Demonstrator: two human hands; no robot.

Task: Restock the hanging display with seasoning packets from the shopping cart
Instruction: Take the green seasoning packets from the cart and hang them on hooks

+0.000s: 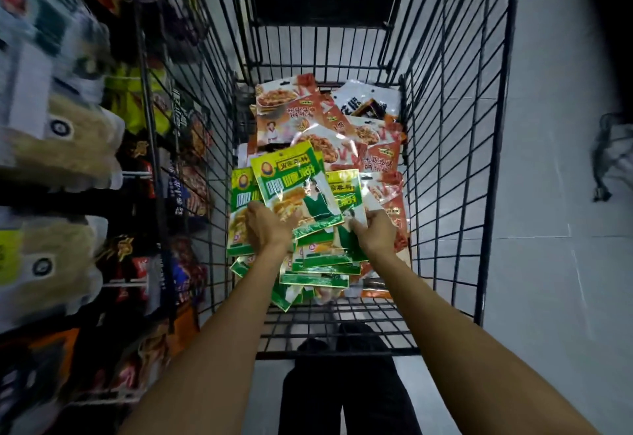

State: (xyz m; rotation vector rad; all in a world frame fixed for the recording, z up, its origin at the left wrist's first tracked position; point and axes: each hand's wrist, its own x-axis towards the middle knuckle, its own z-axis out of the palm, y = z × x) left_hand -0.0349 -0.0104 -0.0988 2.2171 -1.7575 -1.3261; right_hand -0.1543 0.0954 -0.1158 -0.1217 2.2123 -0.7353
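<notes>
Cart (445,160) | left hand (265,225), right hand (375,231) both gripping green packets (294,191); red packets (308,116) beyond; wire walls close; floor (548,263) open right.

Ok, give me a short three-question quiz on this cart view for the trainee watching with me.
1. True or false: both hands are inside the cart.
2. Which packets is the left hand touching? A) green packets B) orange packets C) the black-and-white packet
3. Fill in: the orange packets lie ____ from the person than the green packets.

Key
1. True; the right hand is also on the green pile.
2. A
3. farther; the black-and-white packet lies at the far end too.
</notes>
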